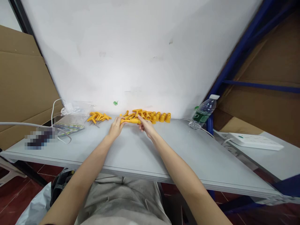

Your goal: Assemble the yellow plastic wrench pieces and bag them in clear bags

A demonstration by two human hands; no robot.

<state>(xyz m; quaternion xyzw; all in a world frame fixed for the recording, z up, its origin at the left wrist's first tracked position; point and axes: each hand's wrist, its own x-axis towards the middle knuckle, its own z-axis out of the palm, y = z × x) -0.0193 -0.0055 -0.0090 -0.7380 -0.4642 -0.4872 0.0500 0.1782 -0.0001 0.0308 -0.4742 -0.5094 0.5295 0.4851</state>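
Between both hands, held level just above the table, is a yellow plastic rod-like piece (131, 121) with ridges. My left hand (115, 127) is closed round its left end, and my right hand (146, 126) grips its right end. Right behind the hands lies a row of yellow plastic parts (142, 114), some T-shaped. Several yellow cup-shaped pieces (162, 117) stand at the right of that row. To the left of my left hand is a small heap of yellow branched parts (96, 117), with small metal bits (94, 123) by it.
Plastic bags (72, 123) and a white cable (52, 109) lie at the left, near a blurred dark object (41, 138). A water bottle (204, 111) leans at the right. Beyond it sits a white power strip (255, 141). A white wall (140, 56) backs the table (138, 153).
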